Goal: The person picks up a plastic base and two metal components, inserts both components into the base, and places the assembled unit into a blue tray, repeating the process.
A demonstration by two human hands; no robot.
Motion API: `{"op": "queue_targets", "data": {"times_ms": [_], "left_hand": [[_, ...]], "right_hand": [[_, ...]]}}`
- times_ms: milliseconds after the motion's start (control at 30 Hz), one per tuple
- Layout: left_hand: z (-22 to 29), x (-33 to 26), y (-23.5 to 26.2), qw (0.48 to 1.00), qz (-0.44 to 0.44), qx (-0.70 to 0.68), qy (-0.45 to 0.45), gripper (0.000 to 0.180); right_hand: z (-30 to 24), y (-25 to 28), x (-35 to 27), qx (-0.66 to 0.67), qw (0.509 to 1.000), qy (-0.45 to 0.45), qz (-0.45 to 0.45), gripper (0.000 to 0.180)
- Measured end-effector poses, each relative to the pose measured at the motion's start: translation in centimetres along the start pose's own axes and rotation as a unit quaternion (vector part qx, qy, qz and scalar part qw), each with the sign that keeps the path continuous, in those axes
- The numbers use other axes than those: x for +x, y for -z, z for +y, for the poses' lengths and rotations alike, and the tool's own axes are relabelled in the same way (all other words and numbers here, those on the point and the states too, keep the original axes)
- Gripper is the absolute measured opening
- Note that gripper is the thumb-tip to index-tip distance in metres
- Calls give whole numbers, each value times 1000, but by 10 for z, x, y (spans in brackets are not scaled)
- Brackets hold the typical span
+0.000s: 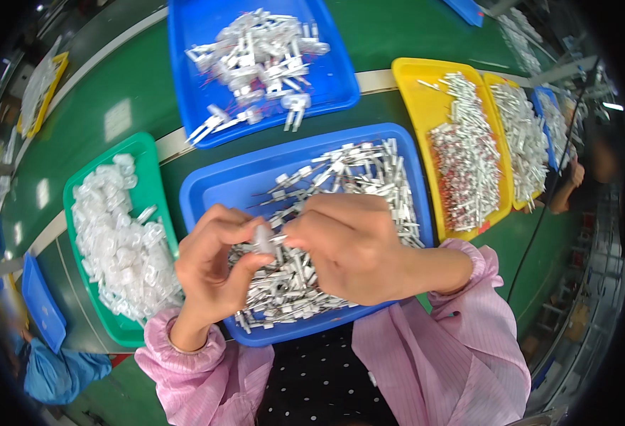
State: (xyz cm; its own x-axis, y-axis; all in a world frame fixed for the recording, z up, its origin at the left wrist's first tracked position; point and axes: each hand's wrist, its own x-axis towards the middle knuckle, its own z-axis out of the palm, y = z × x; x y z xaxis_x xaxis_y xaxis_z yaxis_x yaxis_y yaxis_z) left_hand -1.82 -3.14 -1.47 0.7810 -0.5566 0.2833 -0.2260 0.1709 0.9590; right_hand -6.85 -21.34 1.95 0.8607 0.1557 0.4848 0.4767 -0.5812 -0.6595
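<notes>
My left hand [216, 266] and my right hand [348, 245] meet over the near blue tray [206, 188]. Between their fingertips they pinch one small white plastic part [263, 238] with thin metal leads. The tray under them holds a heap of several similar white parts with wire legs [355, 170]. Pink sleeves cover both forearms. Just left of my left hand stands a green tray [78, 188] full of clear plastic caps [117, 241].
A second blue tray [185, 42] with white assembled parts lies farther back on the green belt [106, 106]. Yellow trays [415, 85] of white leaded parts stand at right. Another person's hand [564, 195] shows at the far right. A small blue tray [39, 302] sits at lower left.
</notes>
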Motion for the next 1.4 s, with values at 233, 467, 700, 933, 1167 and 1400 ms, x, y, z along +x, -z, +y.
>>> {"op": "queue_targets", "data": {"times_ms": [233, 467, 700, 933, 1167, 1400], "left_hand": [[3, 6, 0, 999, -28, -18, 6, 26], [2, 10, 1, 996, 11, -50, 67, 29], [-3, 12, 6, 974, 27, -188, 126, 28], [-9, 8, 8, 920, 11, -371, 124, 33], [-11, 8, 8, 897, -10, -416, 149, 34], [-8, 5, 7, 893, -1, -428, 138, 35]], "right_hand": [[13, 21, -2, 94, 994, -9, -52, 10], [185, 141, -3, -515, 840, -169, -33, 15], [234, 153, -14, -518, 838, -146, -90, 11], [76, 96, 14, 145, 980, -123, 58, 4], [8, 46, 12, 325, 943, -69, 1, 14], [6, 35, 12, 168, 984, -16, 53, 13]]}}
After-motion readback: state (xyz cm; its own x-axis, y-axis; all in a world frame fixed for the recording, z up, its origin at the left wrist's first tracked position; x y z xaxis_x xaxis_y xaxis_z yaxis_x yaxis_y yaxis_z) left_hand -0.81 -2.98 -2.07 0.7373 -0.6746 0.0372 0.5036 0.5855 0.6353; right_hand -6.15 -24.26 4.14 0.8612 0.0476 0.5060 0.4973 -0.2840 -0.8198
